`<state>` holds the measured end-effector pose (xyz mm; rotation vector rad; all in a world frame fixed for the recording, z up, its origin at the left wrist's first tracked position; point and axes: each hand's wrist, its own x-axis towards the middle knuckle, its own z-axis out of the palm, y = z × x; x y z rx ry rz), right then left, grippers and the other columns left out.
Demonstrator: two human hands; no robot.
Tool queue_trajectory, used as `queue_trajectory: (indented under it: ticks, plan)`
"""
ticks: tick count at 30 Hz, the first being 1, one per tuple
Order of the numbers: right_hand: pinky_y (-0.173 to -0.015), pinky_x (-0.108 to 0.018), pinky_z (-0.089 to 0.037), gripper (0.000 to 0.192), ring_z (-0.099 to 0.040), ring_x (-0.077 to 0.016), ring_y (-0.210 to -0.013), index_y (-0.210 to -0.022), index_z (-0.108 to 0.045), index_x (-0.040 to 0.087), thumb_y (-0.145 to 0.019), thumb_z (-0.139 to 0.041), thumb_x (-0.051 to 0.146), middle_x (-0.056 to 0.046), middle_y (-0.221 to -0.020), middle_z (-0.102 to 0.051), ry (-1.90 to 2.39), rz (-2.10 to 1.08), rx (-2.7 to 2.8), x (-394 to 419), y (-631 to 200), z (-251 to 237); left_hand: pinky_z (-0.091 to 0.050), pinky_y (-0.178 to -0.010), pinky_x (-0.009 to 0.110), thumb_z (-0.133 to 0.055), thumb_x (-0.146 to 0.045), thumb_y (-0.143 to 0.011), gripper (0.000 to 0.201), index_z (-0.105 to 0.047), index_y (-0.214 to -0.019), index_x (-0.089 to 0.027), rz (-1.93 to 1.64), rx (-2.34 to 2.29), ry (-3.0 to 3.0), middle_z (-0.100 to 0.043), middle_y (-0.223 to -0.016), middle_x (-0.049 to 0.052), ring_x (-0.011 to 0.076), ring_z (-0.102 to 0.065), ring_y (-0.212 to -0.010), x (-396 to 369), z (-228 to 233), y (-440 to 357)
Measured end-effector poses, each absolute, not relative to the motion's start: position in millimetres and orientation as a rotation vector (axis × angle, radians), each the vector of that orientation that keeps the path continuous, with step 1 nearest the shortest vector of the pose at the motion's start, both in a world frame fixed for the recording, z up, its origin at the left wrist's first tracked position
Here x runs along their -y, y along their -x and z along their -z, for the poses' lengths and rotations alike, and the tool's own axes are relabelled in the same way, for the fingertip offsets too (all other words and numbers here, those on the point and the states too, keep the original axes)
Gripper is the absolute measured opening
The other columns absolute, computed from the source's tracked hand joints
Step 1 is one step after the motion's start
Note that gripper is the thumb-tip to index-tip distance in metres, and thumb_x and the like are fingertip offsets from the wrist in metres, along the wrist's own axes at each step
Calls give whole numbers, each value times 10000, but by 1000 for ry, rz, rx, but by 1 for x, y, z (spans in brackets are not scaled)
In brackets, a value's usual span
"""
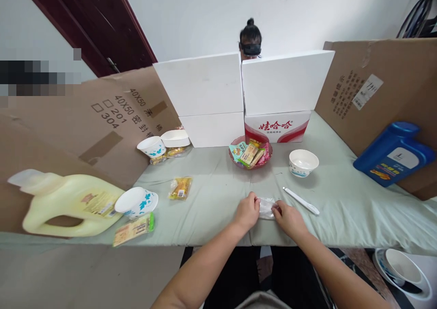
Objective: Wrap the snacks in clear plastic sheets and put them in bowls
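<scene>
Both my hands meet near the front edge of the table covered in a pale green cloth (211, 200). My left hand (247, 211) and my right hand (288, 218) each pinch an end of a small clear plastic packet (266, 207) lying between them. Just to the right of my right hand lies a white spoon (301, 200). Behind it stands an empty white bowl (303, 162). A pink dish of wrapped snacks (250, 154) sits further back, in the middle.
On the left lie a yellow jug (68, 204), a tipped blue-patterned bowl (136, 202), snack packets (180, 187) (134, 228), and further back two more bowls (152, 146). A blue jug (392, 154) leans at the right. Cardboard walls and white boxes (239, 95) enclose the table; a person's head (250, 38) shows behind them.
</scene>
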<state>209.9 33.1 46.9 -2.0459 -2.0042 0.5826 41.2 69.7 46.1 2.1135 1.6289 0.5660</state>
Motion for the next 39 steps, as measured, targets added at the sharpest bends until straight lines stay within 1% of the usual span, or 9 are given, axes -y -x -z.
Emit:
queue_trajectory:
  ticks: [13, 16, 19, 22, 25, 29, 32, 36, 39]
  plan:
    - [-605, -315, -445, 227, -678, -238, -689, -1037, -532, 161, -950, -421, 340, -98, -770, -694, 2275, -348, 1957, -44, -190, -51, -458, -680, 352, -451, -162, -905, 103, -550, -932, -154, -508, -1809, -2205, -647, -853, 118, 259, -630, -767, -68, -29, -63]
    - [-705, -346, -476, 249, -670, -253, -828, -1073, -541, 157, -951, -403, 324, -135, -941, -683, 2197, -235, 1968, -39, -192, -54, -459, -779, 376, -489, -156, -881, 73, -561, -873, -167, -582, -1786, -2265, -626, -928, 118, 274, -592, -912, -66, -26, -61]
    - [-949, -399, -421, 328, -563, -268, -1127, -1144, -561, 146, -967, -348, 322, -165, -1197, -608, 1817, 9, 2081, -32, -190, -50, -459, -811, 387, -529, -153, -843, 62, -552, -793, -183, -824, -1735, -2162, -609, -883, 93, 264, -569, -914, -68, -21, -57]
    - [-1079, -460, -303, 531, -373, -290, -1337, -1364, -443, 107, -952, -368, 434, -170, -1403, -479, 1449, 133, 2317, -24, -182, -30, -463, -820, 375, -539, -141, -815, 64, -542, -782, -196, -1050, -1655, -1924, -607, -835, 56, 229, -579, -856, -74, -14, -49]
    - [-1115, -503, -231, 777, -253, -317, -1404, -1455, -326, 80, -883, -429, 596, -182, -1494, -356, 1435, 119, 2497, -19, -175, -7, -480, -800, 347, -444, -164, -872, 99, -533, -901, -199, -1160, -1653, -1783, -617, -870, 43, 188, -599, -815, -82, -9, -36]
    - [-1135, -511, -186, 818, -181, -319, -1431, -1468, -315, 96, -854, -480, 610, -167, -1540, -248, 1551, 45, 2528, -20, -172, 4, -504, -672, 276, -361, -232, -918, 152, -490, -986, -191, -1270, -1626, -1614, -604, -810, 11, 130, -600, -651, -86, -4, -22]
    - [-1131, -512, -206, 727, -211, -311, -1425, -1464, -334, 124, -881, -485, 531, -151, -1534, -270, 1552, 4, 2515, -24, -172, -3, -510, -674, 266, -419, -281, -887, 143, -502, -964, -193, -1317, -1559, -1570, -606, -801, 9, 129, -611, -669, -85, -4, -22]
    - [-1090, -417, -325, 462, -393, -243, -1347, -1383, -477, 184, -932, -437, 279, -97, -1448, -450, 1524, 24, 2450, -17, -178, -8, -516, -713, 298, -481, -310, -830, 158, -531, -923, -192, -1367, -1462, -1549, -612, -798, 20, 158, -622, -728, -83, -6, -24]
    - [-1025, -351, -408, 399, -488, -201, -1270, -1286, -569, 217, -907, -448, 191, -70, -1346, -568, 1402, 17, 2447, -3, -191, -6, -516, -687, 304, -497, -348, -827, 188, -542, -916, -189, -1370, -1402, -1494, -617, -796, 25, 171, -626, -721, -84, -7, -22]
